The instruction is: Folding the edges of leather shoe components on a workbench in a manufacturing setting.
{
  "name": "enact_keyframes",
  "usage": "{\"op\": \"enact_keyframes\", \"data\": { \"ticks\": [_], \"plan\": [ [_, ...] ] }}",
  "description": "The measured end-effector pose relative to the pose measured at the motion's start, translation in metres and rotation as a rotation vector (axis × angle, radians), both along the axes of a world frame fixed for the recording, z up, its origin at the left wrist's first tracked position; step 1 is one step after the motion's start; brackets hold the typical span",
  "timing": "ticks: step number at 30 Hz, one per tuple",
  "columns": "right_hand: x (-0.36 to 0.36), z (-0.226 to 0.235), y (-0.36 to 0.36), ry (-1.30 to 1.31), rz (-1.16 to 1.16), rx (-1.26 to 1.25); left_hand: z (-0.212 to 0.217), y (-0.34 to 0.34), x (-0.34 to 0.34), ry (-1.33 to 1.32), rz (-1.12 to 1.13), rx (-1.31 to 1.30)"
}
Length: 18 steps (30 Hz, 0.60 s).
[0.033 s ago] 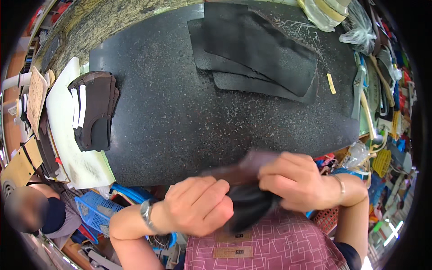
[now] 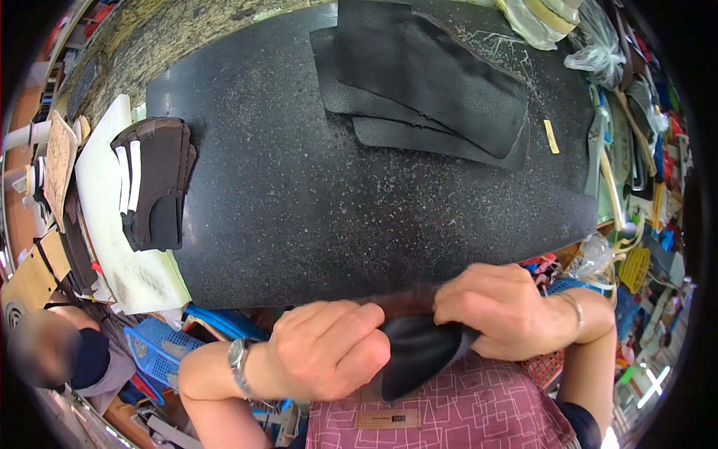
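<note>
Between my hands, just off the table's near edge, is a soft curved piece that looks like leather (image 2: 419, 348), black on the face toward me. A brown part shows along its top, blurred by motion. My left hand (image 2: 325, 348) is closed on its left end, fingers curled in. At the upper right my right hand (image 2: 497, 307) pinches its edge with bent fingers. The lower end hangs in front of my patterned apron (image 2: 464, 396). What lies under my fingers is hidden.
Black leather-like sheets (image 2: 426, 82) overlap at the table's (image 2: 284, 187) far side. Brown and black cut pieces (image 2: 161, 165) are stacked at left by a white board (image 2: 101, 187). A yellow strip (image 2: 551, 137) lies right. A blue basket (image 2: 161, 355) and another person (image 2: 90, 367) are lower left.
The brown part has dropped from above the table edge to between my hands. More of the black face shows. My right hand has shifted slightly down; both hands keep their hold.
</note>
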State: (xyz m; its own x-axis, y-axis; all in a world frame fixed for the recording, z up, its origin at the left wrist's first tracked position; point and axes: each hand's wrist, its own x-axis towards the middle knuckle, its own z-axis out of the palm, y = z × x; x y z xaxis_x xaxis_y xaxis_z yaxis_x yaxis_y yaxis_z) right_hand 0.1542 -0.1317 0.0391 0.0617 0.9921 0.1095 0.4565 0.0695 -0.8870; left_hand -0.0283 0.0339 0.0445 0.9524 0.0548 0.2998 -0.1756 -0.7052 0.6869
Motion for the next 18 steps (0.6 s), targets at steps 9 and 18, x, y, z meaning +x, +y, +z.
{"op": "enact_keyframes", "data": {
  "ticks": [9, 18],
  "plan": [
    [0.015, -0.04, 0.001, -0.556, 0.041, 0.206, -0.041, 0.007, 0.029, 0.148, -0.007, 0.039],
    [0.015, -0.054, 0.0, -0.623, 0.09, 0.346, -0.049, 0.015, 0.023, -0.209, -0.278, 0.607]
  ]
}}
